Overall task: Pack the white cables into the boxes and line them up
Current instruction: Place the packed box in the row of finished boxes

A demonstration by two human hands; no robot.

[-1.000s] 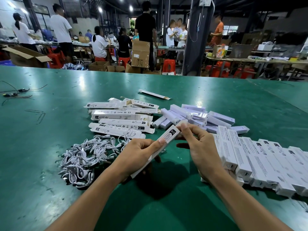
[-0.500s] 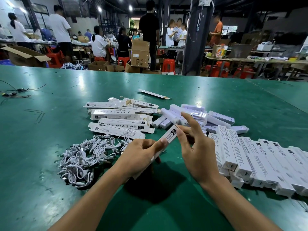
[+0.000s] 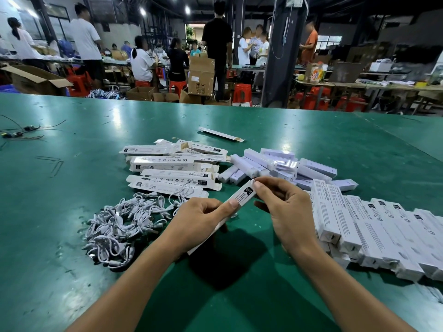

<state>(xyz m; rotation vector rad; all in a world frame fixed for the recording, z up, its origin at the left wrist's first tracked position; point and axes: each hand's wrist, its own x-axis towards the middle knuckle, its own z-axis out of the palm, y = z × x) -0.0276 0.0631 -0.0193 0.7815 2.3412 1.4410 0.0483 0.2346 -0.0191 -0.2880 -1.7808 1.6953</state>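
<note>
Head view shows a box [image 3: 242,196] held slanted above the surface [image 3: 60,200]. The left hand [image 3: 199,219] grips its lower half and the right hand's [image 3: 287,212] fingers [image 3: 265,185] pinch its top end, seemingly closing the flap. The cables [image 3: 124,219] lie heaped to the left and packed boxes [image 3: 374,226] are rowed to the right; next, the flap likely needs tucking and the box laying against that row.

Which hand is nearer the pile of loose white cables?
Left. The left hand grips the box just beside the cable pile; the right hand pinches the box's far end, nearer the lined-up boxes.
</note>
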